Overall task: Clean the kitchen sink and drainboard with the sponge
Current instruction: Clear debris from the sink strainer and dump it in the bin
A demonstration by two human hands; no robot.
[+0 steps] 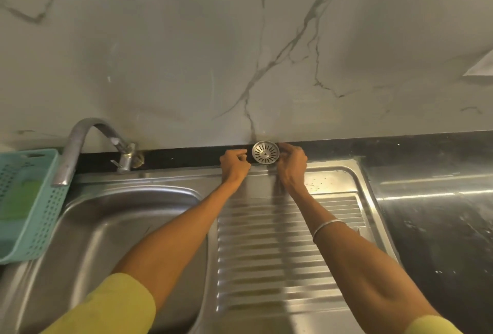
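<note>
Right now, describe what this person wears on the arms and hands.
Both arms are bare from the hands to short yellow sleeves at the frame's bottom. The right wrist carries a thin silver bangle. The left hand and right hand wear no gloves.

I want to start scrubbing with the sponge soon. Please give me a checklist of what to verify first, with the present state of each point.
1. Drain strainer off the drainboard: ok, at the wall.
2. Right hand free: not ok, grips strainer.
3. Left hand free: cannot tell.
4. Sponge located: cannot tell; green shape in basket.
5. Sink basin free of dishes: ok.
</note>
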